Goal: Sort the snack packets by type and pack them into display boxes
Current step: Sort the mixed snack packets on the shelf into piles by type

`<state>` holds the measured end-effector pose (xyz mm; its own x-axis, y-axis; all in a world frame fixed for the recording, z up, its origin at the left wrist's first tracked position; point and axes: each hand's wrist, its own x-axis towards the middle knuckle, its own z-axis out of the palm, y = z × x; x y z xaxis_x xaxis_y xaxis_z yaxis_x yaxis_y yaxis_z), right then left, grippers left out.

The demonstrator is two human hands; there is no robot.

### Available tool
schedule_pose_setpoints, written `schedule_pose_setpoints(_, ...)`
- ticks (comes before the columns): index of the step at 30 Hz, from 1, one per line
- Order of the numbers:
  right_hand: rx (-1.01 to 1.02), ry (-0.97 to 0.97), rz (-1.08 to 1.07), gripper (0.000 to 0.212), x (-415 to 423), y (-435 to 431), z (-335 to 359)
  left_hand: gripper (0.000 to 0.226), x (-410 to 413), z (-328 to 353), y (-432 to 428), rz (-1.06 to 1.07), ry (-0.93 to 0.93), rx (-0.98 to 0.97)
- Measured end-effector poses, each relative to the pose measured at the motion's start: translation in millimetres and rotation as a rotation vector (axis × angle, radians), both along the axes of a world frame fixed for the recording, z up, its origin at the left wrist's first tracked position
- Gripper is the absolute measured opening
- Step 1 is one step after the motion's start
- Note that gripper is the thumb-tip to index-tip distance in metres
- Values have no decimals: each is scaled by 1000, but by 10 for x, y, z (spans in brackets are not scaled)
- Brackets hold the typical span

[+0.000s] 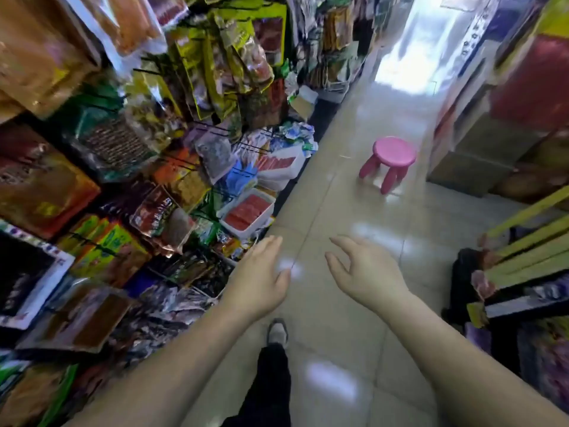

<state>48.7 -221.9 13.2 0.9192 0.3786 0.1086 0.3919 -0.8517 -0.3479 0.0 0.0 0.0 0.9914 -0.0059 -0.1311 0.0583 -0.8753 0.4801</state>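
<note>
a shiny tiled shop floor (pixel 348 208). nearer than the round pink plastic stool (pixel 394 151), the left hand (pixel 261 282) and right hand (pixel 366 275) hang wide and empty, maybe for balance.

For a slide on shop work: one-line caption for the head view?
Left hand and right hand, both empty, stretch over the aisle; snack packets racked alongside, pink stool ahead.
</note>
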Motion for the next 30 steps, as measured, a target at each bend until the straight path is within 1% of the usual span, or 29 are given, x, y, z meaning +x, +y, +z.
schedule_pose_setpoints(2,23,95,-48,40,481,-60,-20,71,558,-89,-13,-10,-10,-45)
schedule_pose_setpoints(3,5,113,-68,44,746,-97,-28,71,866,-105,-41,-16,-19,-47)
schedule_pose_setpoints(10,-157,150,-208,56,2508,-462,128,74,3010,-47,-512,-151,15,-30)
schedule_pose_setpoints(14,-97,166,-287,55,3364,-820,65,73,4025,45,-921,-205,57,-67)
schedule_pose_setpoints(17,-96,189,-310,54,4134,-1104,-66,72,4792,-85,-1181,-215,82,-76)
schedule_pose_setpoints(20,-97,219,-312,55,4967,-1404,-186,70,5561,-201,-1431,-204,113,-79)
schedule_pose_setpoints(24,-100,255,-261,56,6093,-1674,-227,70,6529,-218,-1679,-123,139,-104)
schedule_pose_setpoints(27,-148,307,-218,55,6962,-1742,-158,70,7218,-205,-1727,-54,134,-131)
schedule_pose_setpoints(30,-172,329,-162,48,7778,-1676,-112,66,7911,-185,-1675,7,125,-145)
